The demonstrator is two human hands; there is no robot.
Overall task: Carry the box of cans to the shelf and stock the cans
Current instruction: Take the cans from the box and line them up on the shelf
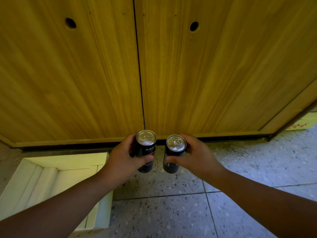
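Low centre of the frame: two dark slim soda cans, one per hand, both upright, tabs up, held side by side but not touching. Left hand (126, 162) has its fingers (147, 158) curled round the left can (146, 148); right hand (193, 158) likewise wraps the right can (175, 152), thumb across the front. Both grips look firm, mid-body on the cans.

Lower left: open white cardboard box (51, 170) sits on the terrazzo floor (171, 212), partly under the left forearm. The interior that shows looks empty, no cans visible in it, but the forearm hides part of it, so cannot confirm.

Upper frame: two wood-grain cabinet doors (205, 74), both closed, dark seam between them, a round hole in each near the top. No shelf visible anywhere. Far right edge: a yellowish carton (301, 124) beyond the cabinet corner, contents unreadable.

Progress, my read: the carry step is done, box is down by the cabinet. Stocking is underway, cans are out of the box and in hand, none seen placed. Left to do: get these two onto a shelf, presumably above the frame or behind those doors. If behind the doors, both hands are full, so one can has to go down first. Remaining can count unknown.
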